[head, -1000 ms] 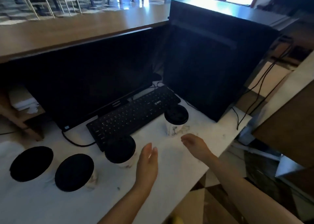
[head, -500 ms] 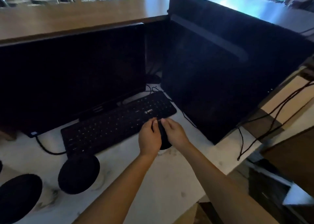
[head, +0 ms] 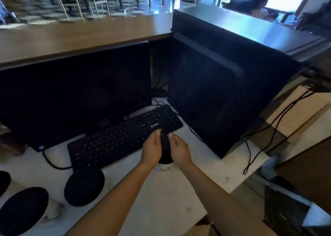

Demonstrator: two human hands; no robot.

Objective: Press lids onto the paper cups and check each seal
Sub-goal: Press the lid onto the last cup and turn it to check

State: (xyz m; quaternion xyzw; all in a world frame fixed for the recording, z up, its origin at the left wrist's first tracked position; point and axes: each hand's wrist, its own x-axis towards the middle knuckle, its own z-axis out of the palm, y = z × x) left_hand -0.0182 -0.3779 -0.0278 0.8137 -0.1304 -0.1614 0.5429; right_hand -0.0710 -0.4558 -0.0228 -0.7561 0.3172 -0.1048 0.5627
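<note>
2 hands bracket a paper cup (head: 165,166) near the right end of the desk (head: 161,200), just in front of the black keyboard (head: 123,137). Left hand (head: 151,149) and right hand (head: 180,150) cup opposite sides of its black lid (head: 165,149), fingers (head: 157,134) curled over the rim and grasping it. Only a sliver of the white cup wall shows below the lid. 2 more lidded cups stand toward the desk's left front, one (head: 84,186) below the keyboard's left end, another (head: 23,210) nearer the corner. Uneven pressure from either side could, by the look of it, tilt the lid, leave a gap, or crush the thin cup wall, and a tipped cup would land against the keyboard.
</note>
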